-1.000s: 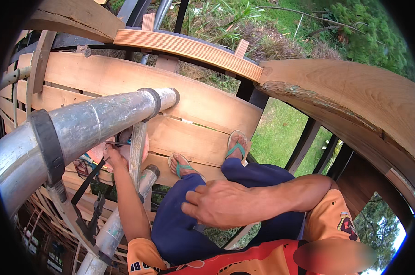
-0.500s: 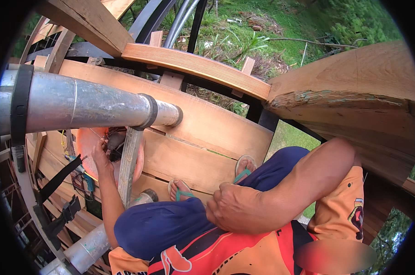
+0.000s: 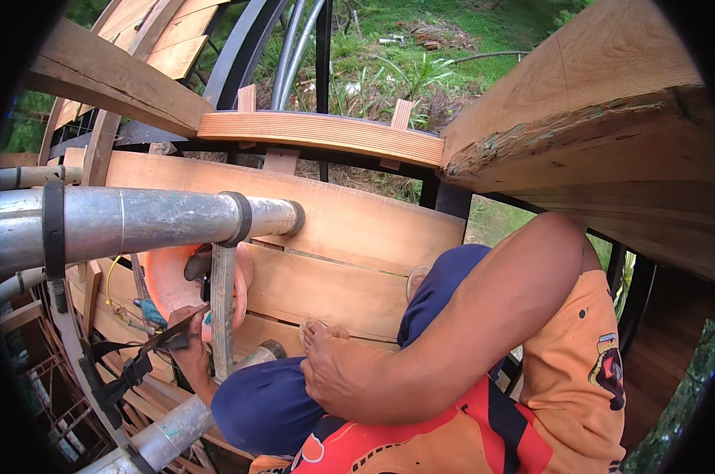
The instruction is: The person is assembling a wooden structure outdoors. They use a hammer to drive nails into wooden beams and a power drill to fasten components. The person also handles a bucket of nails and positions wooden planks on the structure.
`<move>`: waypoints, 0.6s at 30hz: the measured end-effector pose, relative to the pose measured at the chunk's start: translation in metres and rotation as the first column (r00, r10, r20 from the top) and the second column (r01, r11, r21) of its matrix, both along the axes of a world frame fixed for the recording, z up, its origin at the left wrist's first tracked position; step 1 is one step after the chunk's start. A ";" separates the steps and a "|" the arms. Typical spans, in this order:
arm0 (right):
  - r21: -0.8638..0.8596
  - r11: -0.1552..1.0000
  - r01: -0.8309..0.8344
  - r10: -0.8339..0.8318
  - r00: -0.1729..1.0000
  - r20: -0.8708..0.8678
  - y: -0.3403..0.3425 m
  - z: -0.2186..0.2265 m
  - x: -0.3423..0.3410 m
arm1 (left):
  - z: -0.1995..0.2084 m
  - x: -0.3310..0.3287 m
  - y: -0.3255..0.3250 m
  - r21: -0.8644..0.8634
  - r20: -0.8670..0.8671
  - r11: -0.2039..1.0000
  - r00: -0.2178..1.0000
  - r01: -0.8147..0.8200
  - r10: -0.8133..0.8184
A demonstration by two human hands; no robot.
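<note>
My left hand (image 3: pixel 187 330) is at the near rim of an orange bucket (image 3: pixel 164 278), its fingers curled and partly covered by a black strap (image 3: pixel 177 335). What the fingers hold, if anything, I cannot make out. A dark rounded object (image 3: pixel 197 266) shows inside the bucket, partly behind an upright bar (image 3: pixel 223 304). Over my lap, my right hand (image 3: pixel 326 370) is closed, its fingers curled inward, and its contents are hidden. My knees in blue trousers (image 3: pixel 258 391) are bent, with my sandalled feet on wooden planks (image 3: pixel 326 292).
A thick metal pipe (image 3: pixel 148 221) with black bands crosses above the bucket, and another pipe (image 3: pixel 176 434) runs lower left. A teal power tool (image 3: pixel 150 312) lies beside the bucket. A curved laminated rail (image 3: pixel 318 133) edges the planks; a large timber beam (image 3: pixel 578 103) rises right.
My left hand has come back from inside the bucket to its near rim. My right hand, closed in both frames, has moved left and lower, toward my left knee. The view has shifted.
</note>
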State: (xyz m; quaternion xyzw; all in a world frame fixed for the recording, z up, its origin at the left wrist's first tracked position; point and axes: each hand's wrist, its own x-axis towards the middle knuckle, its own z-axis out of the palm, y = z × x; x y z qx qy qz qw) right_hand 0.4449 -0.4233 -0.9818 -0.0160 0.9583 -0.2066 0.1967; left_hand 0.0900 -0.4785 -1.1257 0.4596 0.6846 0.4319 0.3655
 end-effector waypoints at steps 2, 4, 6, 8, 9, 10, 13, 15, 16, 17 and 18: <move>0.027 0.998 0.060 -0.058 0.995 -0.076 -0.002 -0.001 0.005 | 0.019 0.001 -0.007 0.070 -0.025 0.997 0.999 -0.030 0.032; 0.020 0.996 0.092 -0.088 0.987 -0.134 -0.002 -0.002 0.003 | 0.052 0.006 -0.007 0.141 -0.120 0.990 0.992 -0.022 0.039; -0.039 0.996 0.081 -0.084 0.994 -0.069 0.001 -0.004 -0.001 | 0.094 0.023 -0.009 0.149 -0.327 0.988 0.945 0.032 0.019; -0.050 0.994 0.100 -0.102 0.994 -0.050 0.009 -0.006 -0.003 | 0.120 0.035 -0.009 0.263 -0.419 0.958 0.908 0.117 0.005; -0.033 0.993 0.117 -0.120 0.986 -0.115 0.013 -0.002 0.002 | 0.135 0.037 -0.012 0.324 -0.461 0.931 0.888 0.167 0.001; -0.018 0.991 0.134 -0.135 0.974 -0.180 0.016 0.002 0.006 | 0.150 0.037 -0.019 0.345 -0.500 0.920 0.866 0.187 0.012; 0.085 0.971 0.225 -0.189 0.932 -0.308 0.028 0.017 0.020 | 0.196 0.055 -0.023 0.304 -0.579 0.903 0.811 0.304 -0.078; 0.082 0.971 0.226 -0.194 0.936 -0.294 0.026 0.015 0.022 | 0.203 0.058 -0.019 0.308 -0.575 0.880 0.808 0.361 -0.130; 0.081 0.969 0.232 -0.201 0.937 -0.285 0.026 0.015 0.024 | 0.207 0.057 -0.017 0.304 -0.591 0.864 0.790 0.402 -0.160; 0.036 0.966 0.256 -0.233 0.925 -0.301 0.027 0.018 0.029 | 0.210 0.058 -0.015 0.299 -0.607 0.844 0.771 0.446 -0.192; -0.008 0.962 0.274 -0.263 0.913 -0.312 0.030 0.024 0.035 | 0.209 0.066 -0.011 0.394 -0.557 0.799 0.810 0.454 -0.185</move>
